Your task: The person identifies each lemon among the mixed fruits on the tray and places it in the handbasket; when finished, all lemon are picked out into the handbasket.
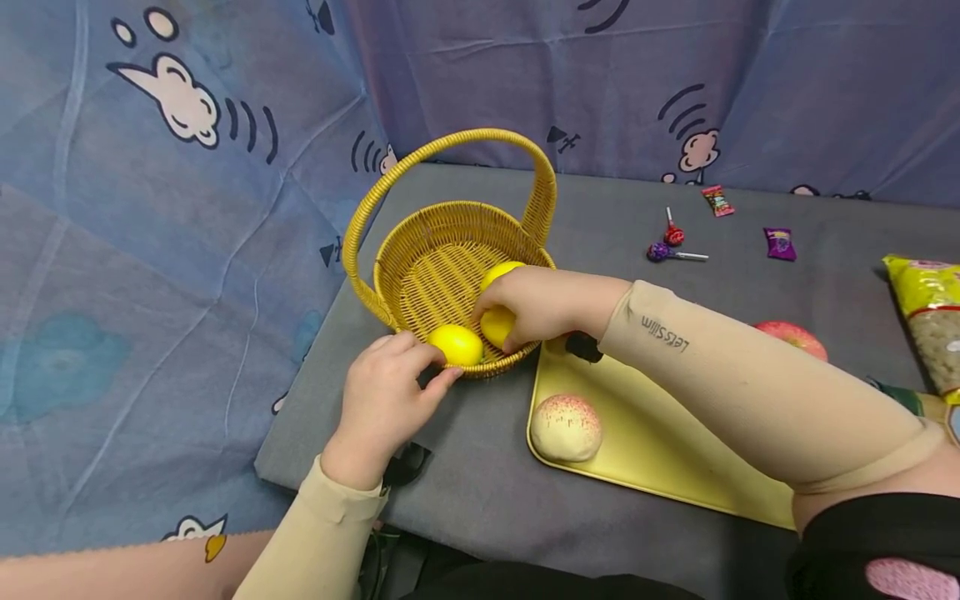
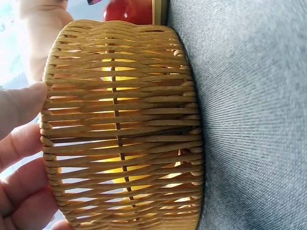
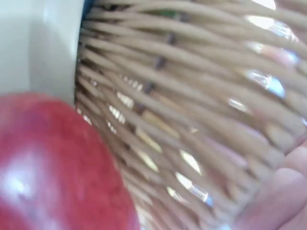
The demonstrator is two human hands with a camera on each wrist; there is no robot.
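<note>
The yellow wicker basket [image 1: 461,210] has a tall arched handle and holds several yellow lemons. My right hand [image 1: 521,304] reaches over its near right rim and grips a lemon [image 1: 497,327] inside. Another lemon [image 1: 501,273] lies just beyond those fingers. At the near left rim my left hand [image 1: 390,392] holds the basket edge between thumb and fingers, with its fingertips right at a third lemon [image 1: 456,345]. In the left wrist view, yellow shows through the weave of the basket wall [image 2: 120,120]. A glossy red fruit [image 3: 57,167] is close beside the basket in the right wrist view.
A yellow tray [image 1: 660,454] lies under my right forearm, bearing a cream-and-pink peach [image 1: 566,427]. Beyond the forearm are a red apple [image 1: 793,337] and a yellow bag [image 1: 930,325]. Lollipops [image 1: 673,235] and wrapped candies [image 1: 780,243] lie farther back on the grey table.
</note>
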